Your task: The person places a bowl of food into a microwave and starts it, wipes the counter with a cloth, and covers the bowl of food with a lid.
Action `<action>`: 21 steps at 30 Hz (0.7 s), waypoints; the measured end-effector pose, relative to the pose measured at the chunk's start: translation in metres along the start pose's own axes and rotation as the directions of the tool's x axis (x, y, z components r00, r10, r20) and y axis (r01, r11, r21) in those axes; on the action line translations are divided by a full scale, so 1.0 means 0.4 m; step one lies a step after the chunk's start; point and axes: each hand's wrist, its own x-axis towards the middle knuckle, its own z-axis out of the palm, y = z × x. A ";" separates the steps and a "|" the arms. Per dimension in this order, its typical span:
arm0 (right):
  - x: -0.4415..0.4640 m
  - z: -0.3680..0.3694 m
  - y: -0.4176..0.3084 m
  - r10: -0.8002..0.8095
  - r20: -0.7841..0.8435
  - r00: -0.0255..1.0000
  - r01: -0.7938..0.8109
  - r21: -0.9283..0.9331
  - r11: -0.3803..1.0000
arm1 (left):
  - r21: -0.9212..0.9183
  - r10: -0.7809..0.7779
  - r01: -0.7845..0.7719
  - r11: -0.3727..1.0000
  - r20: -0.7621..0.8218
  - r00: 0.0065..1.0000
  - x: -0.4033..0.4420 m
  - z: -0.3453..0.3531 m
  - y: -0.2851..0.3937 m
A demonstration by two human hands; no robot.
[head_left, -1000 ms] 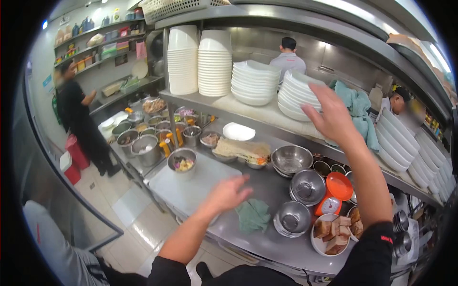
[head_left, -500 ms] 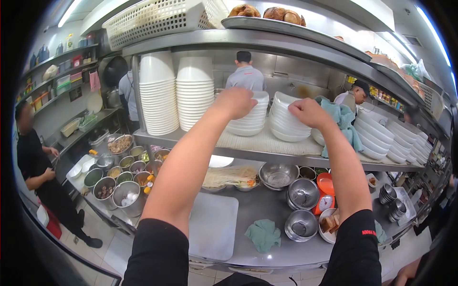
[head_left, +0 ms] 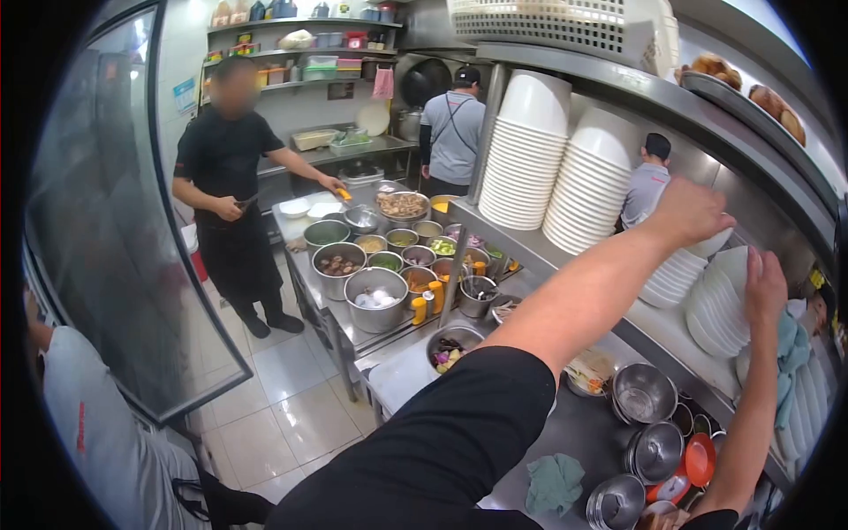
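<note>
Two stacks of white bowls stand on the steel shelf at the right. My left hand [head_left: 693, 215] is closed over the top of the left bowl stack [head_left: 676, 278], its fingers bent at a white bowl [head_left: 715, 242]; the fingertips are partly hidden. My right hand [head_left: 767, 278] grips the rim at the near right side of the other bowl stack [head_left: 717, 305]. Beside that hand a green cloth [head_left: 792, 349] hangs over more white dishes [head_left: 808, 406]. Farther left on the shelf rise two tall stacks of white tubs [head_left: 523, 150].
Metal pots of ingredients [head_left: 374, 300] crowd the counter at left. A person in black [head_left: 231, 159] reaches over it. Another person in grey [head_left: 97, 424] is close at lower left, by a glass door [head_left: 150, 221]. Steel bowls [head_left: 645, 393] and a green cloth [head_left: 555, 483] lie below.
My view has swung left, so the shelf now appears farther right and tilted. Both hands remain at the bowl stacks. The person in black has stretched an arm over the counter.
</note>
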 end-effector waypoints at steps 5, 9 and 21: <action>0.008 -0.015 -0.003 -0.040 0.025 0.999 0.040 -0.030 0.999 | 0.002 0.072 -0.072 0.997 -0.068 0.995 -0.008 -0.009 -0.005; -0.018 -0.021 -0.009 -0.066 0.012 0.998 0.066 -0.031 0.997 | -0.046 0.065 -0.068 0.997 -0.057 0.996 -0.035 0.024 -0.007; -0.201 -0.214 -0.236 -0.109 -0.083 0.991 0.134 0.434 0.891 | -0.253 0.166 -0.217 0.943 -0.207 0.964 -0.288 -0.148 0.091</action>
